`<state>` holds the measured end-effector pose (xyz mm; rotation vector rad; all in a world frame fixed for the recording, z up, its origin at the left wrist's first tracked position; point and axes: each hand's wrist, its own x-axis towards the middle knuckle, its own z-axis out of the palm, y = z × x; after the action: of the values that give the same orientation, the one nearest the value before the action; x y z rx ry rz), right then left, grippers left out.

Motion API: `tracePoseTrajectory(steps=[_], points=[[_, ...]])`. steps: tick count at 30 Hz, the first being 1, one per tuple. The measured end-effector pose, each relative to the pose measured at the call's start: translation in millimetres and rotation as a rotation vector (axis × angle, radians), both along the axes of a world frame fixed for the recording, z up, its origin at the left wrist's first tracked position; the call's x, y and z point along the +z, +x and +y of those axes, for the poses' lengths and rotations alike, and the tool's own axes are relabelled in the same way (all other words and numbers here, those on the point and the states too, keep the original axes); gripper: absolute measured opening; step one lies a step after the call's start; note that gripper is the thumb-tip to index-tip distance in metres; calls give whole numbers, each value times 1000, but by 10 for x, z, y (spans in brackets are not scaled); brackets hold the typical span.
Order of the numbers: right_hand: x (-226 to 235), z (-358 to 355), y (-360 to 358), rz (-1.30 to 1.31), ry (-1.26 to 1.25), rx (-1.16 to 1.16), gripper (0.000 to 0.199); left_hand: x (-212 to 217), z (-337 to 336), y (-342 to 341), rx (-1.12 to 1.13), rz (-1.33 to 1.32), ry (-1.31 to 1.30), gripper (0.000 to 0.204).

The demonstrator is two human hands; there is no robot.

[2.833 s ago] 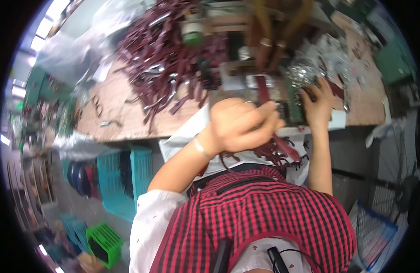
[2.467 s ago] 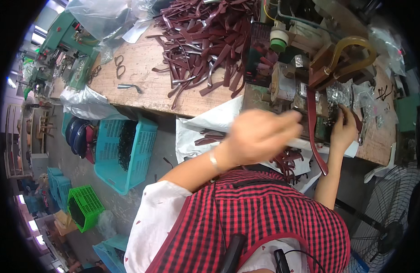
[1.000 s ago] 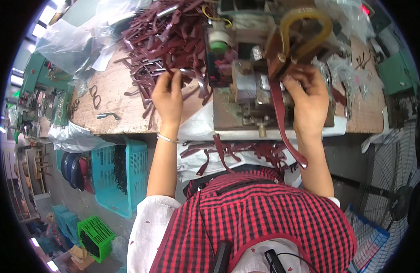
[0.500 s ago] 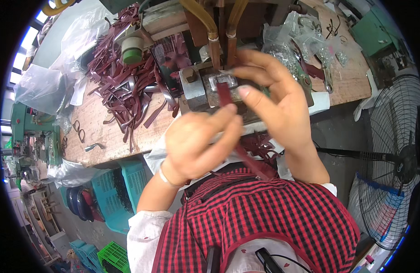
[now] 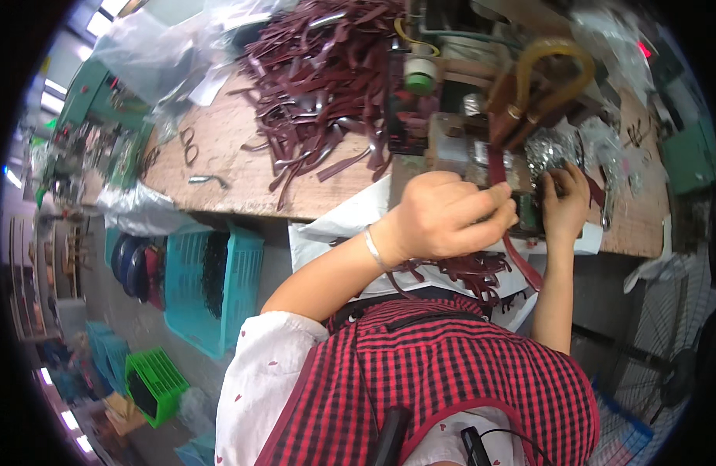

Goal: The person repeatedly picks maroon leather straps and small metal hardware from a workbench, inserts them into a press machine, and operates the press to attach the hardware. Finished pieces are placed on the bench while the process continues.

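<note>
My left hand (image 5: 451, 216) is closed, with a dark red eyeglass temple (image 5: 496, 165) pinched between thumb and fingers. The temple's upper end rests at the metal fixture (image 5: 450, 144) of a bench machine, under its brown electrode arms and looped tube (image 5: 556, 48). Its lower end hangs below my fingers, toward my apron. To the right of the machine, my right hand (image 5: 566, 203) has its fingers bent down at a heap of small shiny metal parts (image 5: 546, 149). Whatever its fingertips grip is too small to make out.
A big pile of dark red temples (image 5: 327, 93) covers the table left of the machine. More temples (image 5: 467, 272) lie on white cloth by my lap. Below the table edge stand a turquoise basket (image 5: 245, 264) and a green basket (image 5: 168, 373). A fan (image 5: 672, 373) stands at right.
My right hand has left the fixture and moved right to the heap of metal parts. The left hand still holds the temple at the fixture. The whole view has shifted, bringing the machine rightward.
</note>
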<state>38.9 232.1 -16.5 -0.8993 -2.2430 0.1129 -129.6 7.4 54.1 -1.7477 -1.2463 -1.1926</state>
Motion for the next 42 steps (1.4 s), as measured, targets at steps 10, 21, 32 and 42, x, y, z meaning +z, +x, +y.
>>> tracePoseTrajectory(steps=[10, 21, 32, 42], points=[[-194, 90, 245, 608, -548, -33, 21, -291, -902, -649, 717, -393, -419, 11], [-151, 59, 98, 481, -586, 121, 18, -434, -1316, -1265, 1200, -208, -940, 19], [69, -115, -205, 360, -573, 60, 16, -833, -342, -1460, 114, -1682, -442, 33], [802, -697, -125, 473, -659, 399, 31, -669, -723, -1470, 226, -1536, -370, 26]])
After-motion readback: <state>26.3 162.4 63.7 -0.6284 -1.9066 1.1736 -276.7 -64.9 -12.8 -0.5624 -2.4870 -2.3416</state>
